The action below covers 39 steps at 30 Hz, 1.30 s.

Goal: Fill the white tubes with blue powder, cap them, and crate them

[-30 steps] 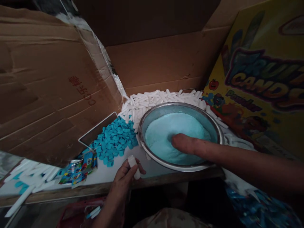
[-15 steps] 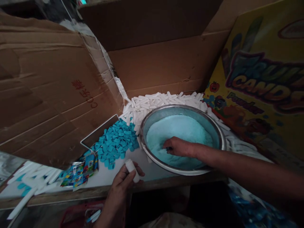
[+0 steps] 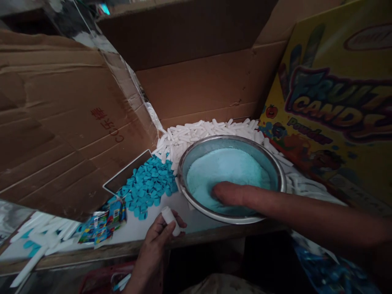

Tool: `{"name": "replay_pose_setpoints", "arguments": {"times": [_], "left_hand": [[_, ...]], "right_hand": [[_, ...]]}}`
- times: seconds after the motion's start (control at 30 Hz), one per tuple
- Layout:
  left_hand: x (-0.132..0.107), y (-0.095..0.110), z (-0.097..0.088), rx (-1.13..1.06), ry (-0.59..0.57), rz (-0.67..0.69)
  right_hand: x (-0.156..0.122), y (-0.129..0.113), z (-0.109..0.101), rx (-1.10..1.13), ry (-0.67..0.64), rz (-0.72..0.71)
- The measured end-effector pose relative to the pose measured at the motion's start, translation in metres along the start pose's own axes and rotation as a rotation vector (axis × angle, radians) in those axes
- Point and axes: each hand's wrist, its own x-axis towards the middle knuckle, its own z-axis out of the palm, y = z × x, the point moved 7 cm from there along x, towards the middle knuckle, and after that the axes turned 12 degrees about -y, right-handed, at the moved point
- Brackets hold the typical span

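My left hand [image 3: 159, 232] is closed around a short white plastic tube [image 3: 167, 216], which it holds tilted, open end up, just in front of the table edge. Inside the wide metal bowl [image 3: 181, 179] lies pale blue powder [image 3: 228, 165]. My right hand [image 3: 228, 193] reaches into this powder from the right, palm down, its fingertips sunk out of sight. What those fingers hold cannot be made out. Left of the bowl is a heap of small blue caps [image 3: 150, 181].
Behind the bowl lies a pile of white tubes [image 3: 196, 132]. Cardboard [image 3: 61, 122] walls the left and back; a yellow printed candy box [image 3: 333, 98] leans at right. Colourful sachets [image 3: 102, 226] and long white tubes [image 3: 53, 230] lie left. Below is a red container [image 3: 101, 279].
My right hand has sunk deeper into the powder; its fingers, which showed pinched around something small and dark, are now hidden. My left hand keeps its hold on the tube.
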Motion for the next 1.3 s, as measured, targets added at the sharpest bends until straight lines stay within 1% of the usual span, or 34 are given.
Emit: {"name": "replay_pose_setpoints", "arguments": {"times": [0.1, 0.17, 0.23, 0.3, 0.47, 0.57, 0.67, 0.77, 0.83, 0.93, 1.0, 1.07, 1.2, 1.3], "left_hand": [[0.0, 0.001, -0.002, 0.004, -0.007, 0.008], [-0.001, 0.004, -0.002, 0.018, -0.016, 0.017], [-0.001, 0.007, -0.001, 0.024, -0.019, 0.031], [0.0, 0.011, 0.002, 0.029, -0.047, 0.048], [0.01, 0.023, 0.014, 0.066, -0.116, 0.13], [0.018, 0.033, 0.027, 0.088, -0.154, 0.182], [0.029, 0.049, 0.048, 0.155, -0.193, 0.235], [0.042, 0.063, 0.072, 0.322, -0.23, 0.29], [0.052, 0.069, 0.087, 0.468, -0.243, 0.333], [0.067, 0.065, 0.107, 0.649, -0.302, 0.343], [0.073, 0.057, 0.118, 0.705, -0.378, 0.32], [0.075, 0.05, 0.126, 0.73, -0.455, 0.302], [0.074, 0.042, 0.133, 0.759, -0.555, 0.276], [0.073, 0.039, 0.134, 0.704, -0.62, 0.208]], "right_hand": [[0.005, -0.012, 0.003, 0.009, -0.154, -0.112], [0.005, -0.014, -0.001, 0.028, -0.202, -0.137], [0.005, -0.012, -0.007, 0.055, -0.187, -0.125], [0.003, -0.009, -0.013, 0.063, -0.156, -0.116], [-0.003, -0.005, -0.02, 0.007, -0.105, -0.105], [-0.009, -0.004, -0.027, -0.062, -0.07, -0.068], [-0.017, -0.002, -0.036, -0.118, -0.045, -0.042], [-0.031, 0.005, -0.047, -0.113, -0.001, -0.045], [-0.044, 0.015, -0.058, -0.038, 0.063, -0.052], [-0.064, 0.031, -0.075, 0.103, 0.177, -0.049], [-0.076, 0.038, -0.084, 0.162, 0.233, -0.064], [-0.084, 0.038, -0.09, 0.169, 0.276, -0.106], [-0.087, 0.028, -0.09, 0.118, 0.318, -0.207], [-0.084, 0.022, -0.085, 0.089, 0.325, -0.254]]}}
